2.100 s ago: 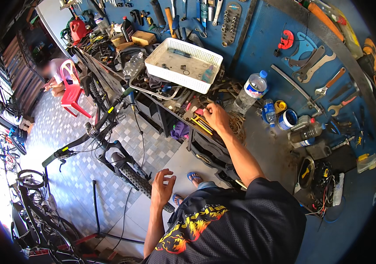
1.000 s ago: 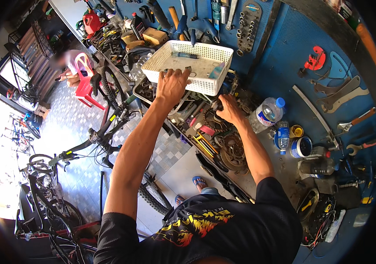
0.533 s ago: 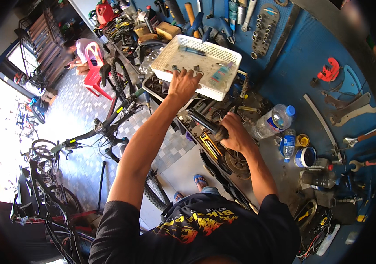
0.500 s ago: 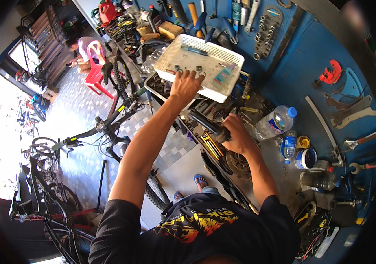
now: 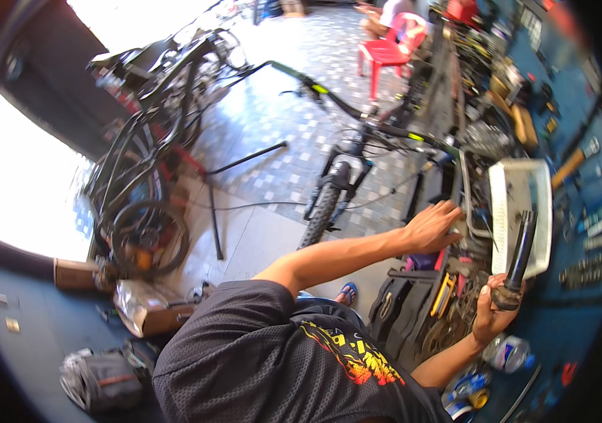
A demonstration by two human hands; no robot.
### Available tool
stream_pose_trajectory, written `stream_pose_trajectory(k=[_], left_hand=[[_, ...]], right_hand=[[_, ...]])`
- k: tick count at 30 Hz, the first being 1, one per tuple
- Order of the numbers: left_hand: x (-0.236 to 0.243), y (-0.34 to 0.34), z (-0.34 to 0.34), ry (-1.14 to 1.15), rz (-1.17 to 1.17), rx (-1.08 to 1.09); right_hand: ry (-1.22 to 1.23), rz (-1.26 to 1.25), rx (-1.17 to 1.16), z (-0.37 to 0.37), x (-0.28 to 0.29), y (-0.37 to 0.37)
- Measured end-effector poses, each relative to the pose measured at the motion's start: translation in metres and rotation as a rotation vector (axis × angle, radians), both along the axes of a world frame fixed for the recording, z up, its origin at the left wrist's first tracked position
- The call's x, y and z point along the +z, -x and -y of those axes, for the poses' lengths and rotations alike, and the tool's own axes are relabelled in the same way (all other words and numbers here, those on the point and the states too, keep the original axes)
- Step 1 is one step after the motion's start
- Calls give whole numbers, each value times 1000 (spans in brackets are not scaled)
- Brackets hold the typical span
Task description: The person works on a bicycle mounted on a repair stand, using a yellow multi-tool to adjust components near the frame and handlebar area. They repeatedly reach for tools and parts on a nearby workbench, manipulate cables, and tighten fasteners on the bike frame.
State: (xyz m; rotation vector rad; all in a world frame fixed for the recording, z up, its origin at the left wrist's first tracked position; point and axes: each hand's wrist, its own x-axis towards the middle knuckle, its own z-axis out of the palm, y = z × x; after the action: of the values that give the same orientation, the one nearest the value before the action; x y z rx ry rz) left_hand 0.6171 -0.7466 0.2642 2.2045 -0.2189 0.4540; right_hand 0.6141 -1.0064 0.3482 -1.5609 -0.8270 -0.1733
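In my right hand [image 5: 496, 316] is a black tube [image 5: 524, 243] with a wider, brownish lower end, its narrow end pointing up and away. My fingers and thumb wrap round that wide end. The tube stands in front of a white plastic basket [image 5: 500, 211], hiding part of its inside. My left hand [image 5: 433, 227] is off the basket, over the bench's near edge, slightly blurred. Its fingers are stretched out and I see nothing in them. A bicycle handlebar [image 5: 347, 106] with yellow-green marks lies beyond it.
Tools and parts crowd the bench, with yellow-handled tools [image 5: 443, 295] and a clear bottle [image 5: 509, 352] near my right arm. A bicycle's front wheel [image 5: 326, 208] stands on the tiled floor. Farther off are a red chair [image 5: 389, 49] with a person, and more bicycles [image 5: 142, 155] at left.
The view has swung left toward the floor and bicycles. My left hand has come out of the white basket. The right hand still holds the black tube, now tipped more upright.
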Motion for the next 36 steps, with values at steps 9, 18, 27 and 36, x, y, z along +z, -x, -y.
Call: stream_pose_trajectory(k=[9, 18, 27, 36], left_hand=[[-4, 295, -155, 1049, -489, 339], [-6, 500, -254, 1282, -283, 901], [-21, 632, -339, 900, -336, 1066], [-19, 663, -365, 1263, -195, 952]], right_hand=[[586, 214, 378, -248, -17, 89], [638, 581, 890, -461, -73, 323], [734, 369, 1166, -554, -93, 413], [917, -3, 711, -585, -185, 349]])
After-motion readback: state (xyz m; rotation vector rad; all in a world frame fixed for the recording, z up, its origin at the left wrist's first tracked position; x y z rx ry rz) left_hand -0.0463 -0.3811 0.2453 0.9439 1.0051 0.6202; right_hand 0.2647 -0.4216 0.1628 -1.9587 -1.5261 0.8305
